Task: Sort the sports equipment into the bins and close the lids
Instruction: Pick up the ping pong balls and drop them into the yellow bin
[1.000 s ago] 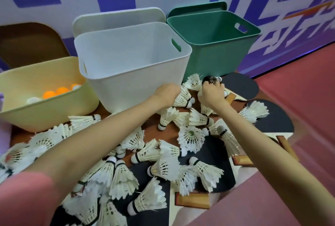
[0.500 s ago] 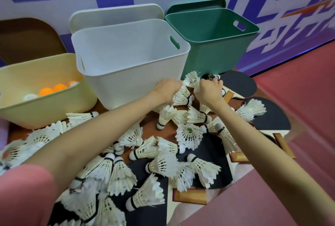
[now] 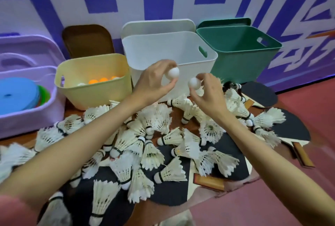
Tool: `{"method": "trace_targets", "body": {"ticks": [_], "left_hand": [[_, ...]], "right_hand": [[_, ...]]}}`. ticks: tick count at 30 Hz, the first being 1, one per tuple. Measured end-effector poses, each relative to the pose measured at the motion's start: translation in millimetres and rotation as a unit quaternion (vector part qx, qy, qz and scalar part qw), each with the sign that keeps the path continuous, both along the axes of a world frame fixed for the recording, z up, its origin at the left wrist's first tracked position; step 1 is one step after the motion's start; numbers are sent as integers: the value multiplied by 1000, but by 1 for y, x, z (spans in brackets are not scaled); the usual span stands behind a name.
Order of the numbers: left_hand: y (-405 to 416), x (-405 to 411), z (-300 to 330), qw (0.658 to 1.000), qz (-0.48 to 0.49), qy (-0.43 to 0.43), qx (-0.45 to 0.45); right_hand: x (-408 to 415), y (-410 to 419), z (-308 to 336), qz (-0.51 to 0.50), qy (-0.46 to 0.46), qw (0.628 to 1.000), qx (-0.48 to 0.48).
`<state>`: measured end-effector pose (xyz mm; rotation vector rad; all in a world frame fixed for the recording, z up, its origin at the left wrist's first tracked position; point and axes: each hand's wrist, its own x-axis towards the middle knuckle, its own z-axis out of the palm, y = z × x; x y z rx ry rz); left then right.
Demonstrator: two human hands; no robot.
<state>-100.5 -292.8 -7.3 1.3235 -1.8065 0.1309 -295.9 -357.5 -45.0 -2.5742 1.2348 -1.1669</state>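
I had both hands raised in front of the white bin (image 3: 183, 73), each pinching one small white ball. My left hand (image 3: 154, 85) held its white ball (image 3: 173, 72) between thumb and fingertips, up near the bin's front wall; my right hand (image 3: 208, 95) held the second white ball (image 3: 194, 82) the same way, a little lower and just beside the first. The two balls were close but not touching.

By my reckoning I was in the ball-sorting step. The yellow bin (image 3: 94, 95), to the left of the white one, already had orange balls (image 3: 98, 81) and what looked like a white one in it, so that was where I judged these two belonged. The next move called for swinging both hands leftward over the yellow rim and letting go only once the balls were well inside, since they are light and would bounce out easily.

Plenty was left to do. A thick scatter of shuttlecocks (image 3: 150, 135) covered the surface below my forearms, lying over several black-faced paddles (image 3: 293, 129) with wooden handles. The white bin looked empty from what I could see, and so did the green bin (image 3: 241, 64) at the right. The lids were all off: a brown lid (image 3: 87, 40), a white lid (image 3: 157, 26) and a green lid (image 3: 224, 23) leaned against the wall behind their bins. A purple bin (image 3: 27, 120) at far left held a blue disc (image 3: 18, 95) and other coloured pieces.
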Motion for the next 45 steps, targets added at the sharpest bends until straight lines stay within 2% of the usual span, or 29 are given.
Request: {"method": "trace_targets", "body": {"ticks": [2,5,8,10,14,18,20,22,25,28,31,33,35,39,45], "left_hand": [[17,31,0,998,57,31,-13],[35,84,-3,983,164,79,27],[46,138,-10,946,258,179,78],[52,168,-12,925,300,211,99],[54,206,-10,907,329,232,121],[48,226,-11,897,341,225,167],[48,224,-13,897,356,206,162],[52,209,-11,912,352,185,102],[60,168,-7,948,276,157,-24],[59,121,-4,978,183,81,-55],[45,82,-9,997,66,30,28],[29,58,-15,995,16,0,101],[10,38,-24,984,-10,-24,175],[-27,6,-42,956,-20,-77,284],[-63,-19,-58,913,-1,-249,322]], "right_hand": [[24,10,10,54,4,998,-9],[67,21,21,113,23,993,-31],[115,33,32,168,19,984,-63],[149,38,39,196,14,978,-69],[215,32,46,209,41,975,-53],[247,28,48,196,101,975,-33],[242,30,48,202,100,974,-32],[224,33,47,211,80,973,-43],[176,32,43,217,45,973,-58],[120,21,39,182,36,981,-50],[72,2,31,118,23,993,-6],[47,-10,24,63,30,997,39],[29,-21,15,7,74,992,105],[13,-36,-6,-27,153,965,210],[21,-56,-15,-15,235,928,289]]}}
